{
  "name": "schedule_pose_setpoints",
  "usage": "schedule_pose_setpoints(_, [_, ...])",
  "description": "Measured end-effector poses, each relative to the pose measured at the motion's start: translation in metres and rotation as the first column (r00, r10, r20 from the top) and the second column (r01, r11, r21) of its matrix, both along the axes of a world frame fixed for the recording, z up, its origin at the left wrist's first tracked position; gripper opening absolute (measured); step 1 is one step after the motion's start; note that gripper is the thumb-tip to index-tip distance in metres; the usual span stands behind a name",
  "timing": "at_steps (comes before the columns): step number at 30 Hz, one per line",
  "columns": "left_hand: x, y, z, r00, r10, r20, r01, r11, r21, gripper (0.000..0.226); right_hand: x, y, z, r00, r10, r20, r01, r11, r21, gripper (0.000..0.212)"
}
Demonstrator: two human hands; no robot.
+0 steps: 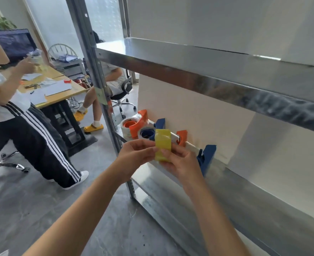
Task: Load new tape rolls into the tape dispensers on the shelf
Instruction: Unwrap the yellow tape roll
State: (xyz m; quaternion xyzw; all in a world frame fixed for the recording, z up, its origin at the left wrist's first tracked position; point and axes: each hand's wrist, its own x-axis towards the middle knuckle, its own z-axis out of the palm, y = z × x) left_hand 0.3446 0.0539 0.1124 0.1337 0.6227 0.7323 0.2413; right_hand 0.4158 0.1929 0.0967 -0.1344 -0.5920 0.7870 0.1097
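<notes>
— So, where is the yellow tape roll [163, 145]?
— Held edge-on between left hand [135, 154] and right hand [182, 163], fingers [145, 145] curled round it. The blue dispenser [207, 156] on the shelf [244, 185] lies just beyond the right.

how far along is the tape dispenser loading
Looks done: the far orange dispenser and the far blue dispenser beside it each seem to carry a roll. In hand: the yellow tape roll, gripped by the left hand and right hand, not yet in any dispenser. Probably left: the nearer orange dispenser and nearest blue dispenser, both partly hidden, so unsure.
</notes>
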Motion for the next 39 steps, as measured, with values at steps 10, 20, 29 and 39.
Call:
schedule_pose_setpoints(10, [-0.008,0.072,-0.01,0.945,-0.327,0.031,0.326,0.945,0.022,0.016,0.032,0.042,-0.006,0.938,-0.344,0.038,0.343,0.939,0.032,0.024])
schedule_pose_setpoints(20, [-0.052,0.09,-0.025,0.81,-0.557,0.185,0.559,0.828,0.044,0.031,0.022,0.022,-0.004,0.804,-0.588,0.088,0.588,0.808,0.029,0.014])
schedule_pose_setpoints(29, [-0.067,0.128,-0.092,0.887,-0.346,0.306,0.447,0.809,-0.383,0.009,0.043,0.017,-0.007,0.664,-0.725,0.183,0.731,0.681,0.041,0.016])
schedule_pose_setpoints(39, [-0.063,0.147,-0.126,0.935,-0.344,0.089,0.316,0.69,-0.652,0.004,0.061,0.019,-0.021,0.608,-0.757,0.238,0.771,0.635,0.046,0.018])
